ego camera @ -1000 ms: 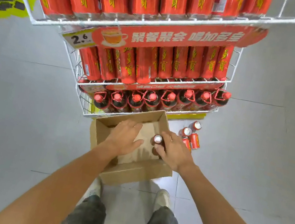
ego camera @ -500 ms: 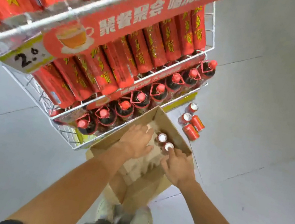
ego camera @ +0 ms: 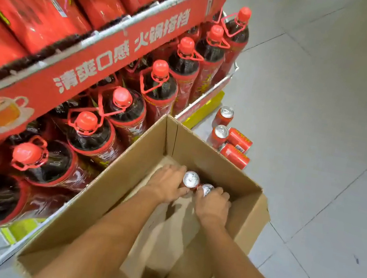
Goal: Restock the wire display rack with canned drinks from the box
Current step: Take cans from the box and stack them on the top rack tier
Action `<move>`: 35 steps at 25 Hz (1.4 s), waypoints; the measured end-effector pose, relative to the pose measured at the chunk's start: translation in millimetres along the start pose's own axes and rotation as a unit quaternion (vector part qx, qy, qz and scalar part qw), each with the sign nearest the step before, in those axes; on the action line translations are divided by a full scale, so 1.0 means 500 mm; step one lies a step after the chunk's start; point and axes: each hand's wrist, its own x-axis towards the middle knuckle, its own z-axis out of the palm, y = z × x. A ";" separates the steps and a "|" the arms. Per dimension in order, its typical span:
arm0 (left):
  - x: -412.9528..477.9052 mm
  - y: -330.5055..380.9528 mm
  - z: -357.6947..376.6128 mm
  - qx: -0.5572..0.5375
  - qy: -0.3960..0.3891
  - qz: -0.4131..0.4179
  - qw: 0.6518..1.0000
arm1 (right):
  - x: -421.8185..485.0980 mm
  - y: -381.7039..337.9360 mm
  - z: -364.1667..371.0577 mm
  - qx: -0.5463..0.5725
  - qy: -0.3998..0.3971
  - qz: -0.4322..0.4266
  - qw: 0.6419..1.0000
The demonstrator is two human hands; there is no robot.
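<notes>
With left hand [ego camera: 167,184] curled round one can [ego camera: 191,179] and right hand [ego camera: 212,204] curled round the other can [ego camera: 207,189], both at the far end of the box [ego camera: 212,148], squeeze tight and lift straight up. Then turn left to the wire rack [ego camera: 210,91]

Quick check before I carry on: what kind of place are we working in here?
Most likely a shop floor, a supermarket or similar. A wire display rack holds rows of identical red-capped bottles under a red promotional banner, and a cardboard box stands on the tiled floor beside it.
</notes>
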 end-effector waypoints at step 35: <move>-0.742 0.409 -1.122 -0.167 0.221 0.014 0.961 | -0.735 -0.335 -1.318 -0.044 0.031 -0.463 0.885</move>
